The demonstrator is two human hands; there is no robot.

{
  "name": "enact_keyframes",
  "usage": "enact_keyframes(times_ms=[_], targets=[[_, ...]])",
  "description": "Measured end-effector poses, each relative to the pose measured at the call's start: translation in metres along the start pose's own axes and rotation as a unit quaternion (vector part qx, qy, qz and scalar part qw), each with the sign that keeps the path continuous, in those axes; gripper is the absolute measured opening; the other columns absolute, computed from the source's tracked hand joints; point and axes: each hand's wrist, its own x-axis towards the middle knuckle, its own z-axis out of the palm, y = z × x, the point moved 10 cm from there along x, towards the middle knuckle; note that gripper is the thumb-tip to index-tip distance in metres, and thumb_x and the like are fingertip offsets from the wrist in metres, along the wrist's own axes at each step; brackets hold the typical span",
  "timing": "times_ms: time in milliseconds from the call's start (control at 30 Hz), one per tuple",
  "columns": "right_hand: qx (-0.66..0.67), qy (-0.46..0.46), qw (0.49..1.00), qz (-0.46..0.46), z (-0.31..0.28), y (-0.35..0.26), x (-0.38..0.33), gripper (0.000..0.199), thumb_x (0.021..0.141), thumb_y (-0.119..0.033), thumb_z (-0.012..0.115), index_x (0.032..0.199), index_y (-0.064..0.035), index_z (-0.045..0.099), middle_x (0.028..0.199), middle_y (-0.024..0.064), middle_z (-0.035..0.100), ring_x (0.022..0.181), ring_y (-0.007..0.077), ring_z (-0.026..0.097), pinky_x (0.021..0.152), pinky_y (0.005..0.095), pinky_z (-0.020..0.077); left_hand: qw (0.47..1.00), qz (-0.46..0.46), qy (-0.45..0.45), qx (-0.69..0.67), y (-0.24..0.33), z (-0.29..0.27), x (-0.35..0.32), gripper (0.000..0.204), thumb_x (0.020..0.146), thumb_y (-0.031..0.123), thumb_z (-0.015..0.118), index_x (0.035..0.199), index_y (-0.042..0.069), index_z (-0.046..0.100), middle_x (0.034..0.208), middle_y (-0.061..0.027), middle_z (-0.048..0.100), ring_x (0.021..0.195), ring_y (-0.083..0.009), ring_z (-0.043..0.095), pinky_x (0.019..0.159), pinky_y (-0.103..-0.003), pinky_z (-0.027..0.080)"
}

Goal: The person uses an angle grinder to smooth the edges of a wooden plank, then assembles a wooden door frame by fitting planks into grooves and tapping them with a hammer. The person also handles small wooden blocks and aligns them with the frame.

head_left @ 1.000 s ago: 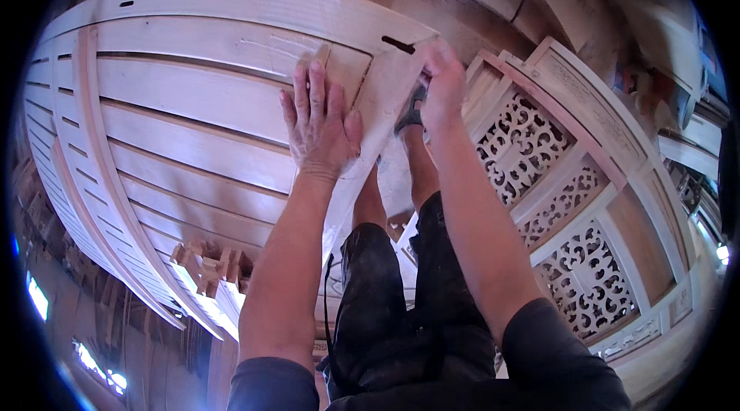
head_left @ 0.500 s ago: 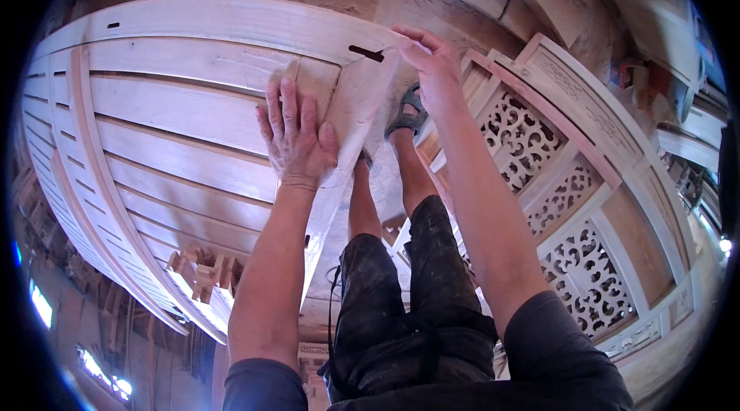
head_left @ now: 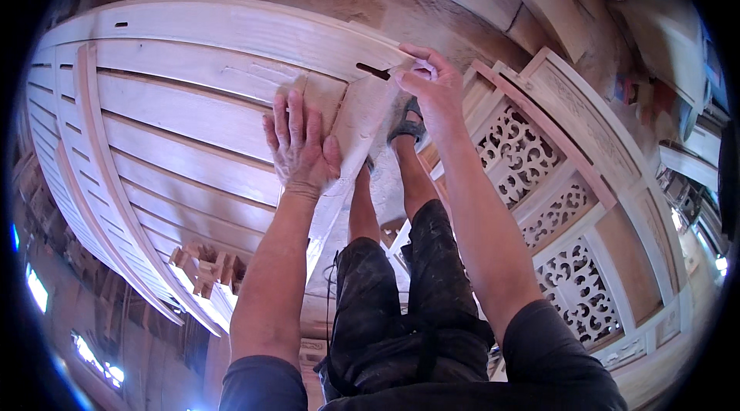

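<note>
Panelled woodwork [head_left: 177, 114] fills the left half of our view: a large pale frame of long slats, lying flat before us. We note bare, unfinished timber throughout. A dark slot [head_left: 373, 71] is cut into its upper rail near the right end.

At the lower left edge of the frame, a cluster of small wooden offcuts [head_left: 202, 263] sits beneath it; we cannot tell whether they support it.

Our left hand [head_left: 301, 145] lies palm down on the slats, fingers straight and close together, holding nothing. In our judgement it presses flat to steady the piece. Just beyond its fingertips is a small tan pad [head_left: 316, 93], possibly abrasive paper; we cannot tell whether the fingers touch it.

Between the two arms, an angled end board [head_left: 356, 130] of the frame runs down toward our legs, and a sandalled foot [head_left: 406, 124] shows on the floor below.

Our right hand [head_left: 432, 87] is at the frame's upper right corner, beside the slot, fingers curled narrowly around a small pale, crumpled scrap [head_left: 423, 67], perhaps cloth or paper. We judge it is held there to work the corner while the other hand braces.

To the right, carved fretwork panels [head_left: 539, 203] stand close beside our leg, apart from both hands.
</note>
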Motion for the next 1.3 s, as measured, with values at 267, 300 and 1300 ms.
enact_keyframes(times_ms=[267,300,1300], targets=[[0.043,0.027,0.999,0.016,0.007,0.006,0.002,0.034,0.075,-0.001,0.068,0.109,-0.0034,0.067,0.094,0.0033,0.067,0.084,0.0121,0.061,0.077,0.0263,0.0496,0.999,-0.012,-0.019,-0.029,-0.004,0.005,-0.002,0.055,0.088,0.035,0.052,0.135,0.007,0.051,0.163,-0.0187,0.022,0.152,-0.0418,0.013,0.121,-0.059,0.003],[0.067,0.028,0.997,0.026,0.007,0.007,0.0,0.033,0.076,-0.001,0.068,0.11,-0.0032,0.067,0.096,0.0038,0.067,0.086,0.0119,0.061,0.078,0.0265,0.049,0.999,-0.015,-0.024,-0.03,-0.006,0.005,-0.002,0.055,0.088,0.035,0.052,0.135,0.007,0.051,0.163,-0.0182,0.022,0.152,-0.0416,0.013,0.121,-0.059,0.003],[-0.179,-0.16,0.968,0.073,0.015,-0.025,0.033,0.031,0.083,-0.015,0.074,0.109,0.0017,0.07,0.096,0.0087,0.072,0.086,0.0138,0.067,0.077,0.0289,0.0535,0.996,-0.035,-0.06,-0.051,-0.008,0.01,-0.004,0.065,0.075,0.037,0.061,0.135,0.012,0.053,0.161,-0.0166,0.027,0.151,-0.0423,0.017,0.12,-0.064,0.011]])
